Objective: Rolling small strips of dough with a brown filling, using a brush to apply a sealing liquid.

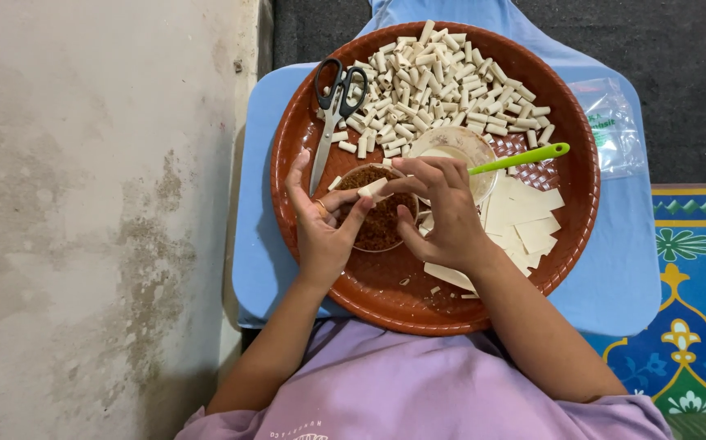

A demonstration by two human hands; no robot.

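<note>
Both the left hand [320, 232] and right hand [442, 212] pinch one small pale roll [373, 189] over the brown filling bowl [379, 220] mid-tray [304, 106]; squeezing unevenly may unroll it and spill filling.

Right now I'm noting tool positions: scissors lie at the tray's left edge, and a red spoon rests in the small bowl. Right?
Not quite. The spoon is green, not red, as the head view shows. The scissors do lie at the tray's left, and the spoon rests in the small bowl.
</note>
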